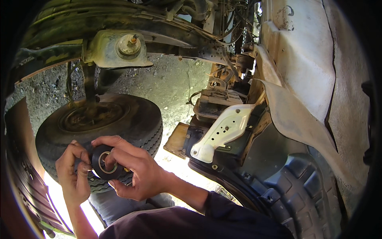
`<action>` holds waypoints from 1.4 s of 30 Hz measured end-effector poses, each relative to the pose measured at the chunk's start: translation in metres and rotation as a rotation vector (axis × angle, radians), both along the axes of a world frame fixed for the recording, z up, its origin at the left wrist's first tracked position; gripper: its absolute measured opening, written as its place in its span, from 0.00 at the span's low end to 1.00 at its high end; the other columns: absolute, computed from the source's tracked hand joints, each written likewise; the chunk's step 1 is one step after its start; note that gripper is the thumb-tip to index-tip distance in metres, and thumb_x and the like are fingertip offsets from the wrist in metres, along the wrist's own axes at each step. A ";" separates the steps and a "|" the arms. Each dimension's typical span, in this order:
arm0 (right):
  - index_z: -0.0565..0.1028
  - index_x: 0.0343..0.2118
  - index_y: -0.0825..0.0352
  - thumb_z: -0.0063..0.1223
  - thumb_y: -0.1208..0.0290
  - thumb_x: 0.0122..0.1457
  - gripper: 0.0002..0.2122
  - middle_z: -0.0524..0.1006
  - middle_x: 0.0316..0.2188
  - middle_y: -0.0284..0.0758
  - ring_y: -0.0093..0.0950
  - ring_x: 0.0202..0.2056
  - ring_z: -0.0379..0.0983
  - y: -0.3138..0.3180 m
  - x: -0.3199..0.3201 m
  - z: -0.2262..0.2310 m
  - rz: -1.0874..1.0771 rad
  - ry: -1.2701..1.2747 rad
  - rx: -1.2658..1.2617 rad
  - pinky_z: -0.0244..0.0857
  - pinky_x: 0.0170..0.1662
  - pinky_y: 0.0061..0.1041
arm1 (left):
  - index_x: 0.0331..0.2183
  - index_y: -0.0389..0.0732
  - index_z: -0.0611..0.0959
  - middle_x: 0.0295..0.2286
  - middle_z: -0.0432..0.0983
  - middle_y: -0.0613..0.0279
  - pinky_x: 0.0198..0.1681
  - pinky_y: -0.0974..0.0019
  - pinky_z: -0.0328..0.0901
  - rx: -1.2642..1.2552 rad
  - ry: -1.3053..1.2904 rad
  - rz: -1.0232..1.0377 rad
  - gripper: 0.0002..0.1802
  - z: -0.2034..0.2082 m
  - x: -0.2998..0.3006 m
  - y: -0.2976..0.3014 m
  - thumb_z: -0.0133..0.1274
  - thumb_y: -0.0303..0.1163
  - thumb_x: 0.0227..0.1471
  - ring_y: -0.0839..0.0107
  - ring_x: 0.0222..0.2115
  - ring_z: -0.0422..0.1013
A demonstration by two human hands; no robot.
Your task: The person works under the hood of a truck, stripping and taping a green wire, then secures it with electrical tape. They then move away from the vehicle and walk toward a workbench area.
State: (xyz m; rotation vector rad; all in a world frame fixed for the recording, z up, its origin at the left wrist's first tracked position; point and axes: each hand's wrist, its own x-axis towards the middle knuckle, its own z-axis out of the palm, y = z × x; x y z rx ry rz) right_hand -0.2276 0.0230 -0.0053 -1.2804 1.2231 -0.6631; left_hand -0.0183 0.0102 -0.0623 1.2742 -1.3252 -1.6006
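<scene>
A roll of black electrical tape [95, 161] with a pale inner ring is held up in front of the tyre. My right hand [139, 169] is closed around it: one finger goes into the core, and the others and the thumb grip its outer side. At the roll's left edge, my left hand [75, 171] is closed, with bent fingers and the thumb pressed close to the tape. Whether a loose tape end sits between those fingertips is too small to tell.
Behind my hands lies a large tyre [131, 115] with a dusty wheel hub. Above it runs a dark frame with a round mount [129, 46]. To the right are a cream metal bracket [225, 129], a black plastic liner [296, 183] and a dented pale body panel [300, 59].
</scene>
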 end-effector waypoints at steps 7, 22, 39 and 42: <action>0.72 0.36 0.69 0.65 0.78 0.44 0.15 0.70 0.60 0.50 0.44 0.50 0.76 0.008 -0.002 0.009 -0.006 0.011 0.054 0.72 0.49 0.34 | 0.28 0.37 0.68 0.23 0.60 0.61 0.28 0.64 0.53 -0.046 -0.034 -0.034 0.24 0.006 -0.010 0.008 0.47 0.48 0.67 0.67 0.24 0.58; 0.71 0.35 0.69 0.64 0.66 0.54 0.15 0.70 0.59 0.56 0.39 0.58 0.70 0.016 -0.003 0.017 -0.162 0.007 0.024 0.63 0.60 0.36 | 0.36 0.38 0.70 0.31 0.71 0.60 0.38 0.66 0.66 0.161 0.323 0.162 0.18 0.026 -0.026 0.011 0.52 0.44 0.68 0.72 0.30 0.67; 0.71 0.37 0.74 0.64 0.69 0.58 0.15 0.67 0.60 0.57 0.40 0.59 0.69 -0.018 -0.033 0.039 -0.059 0.164 -0.274 0.65 0.59 0.33 | 0.30 0.35 0.82 0.29 0.77 0.59 0.35 0.68 0.69 -0.233 0.234 0.107 0.05 0.049 -0.049 -0.050 0.63 0.19 0.48 0.69 0.29 0.74; 0.71 0.37 0.73 0.67 0.63 0.58 0.18 0.73 0.56 0.53 0.32 0.50 0.74 -0.041 -0.039 0.054 -0.056 0.342 -0.439 0.69 0.50 0.27 | 0.30 0.35 0.78 0.28 0.74 0.57 0.34 0.66 0.68 -0.336 0.158 0.151 0.07 0.065 -0.062 -0.071 0.60 0.18 0.49 0.64 0.28 0.73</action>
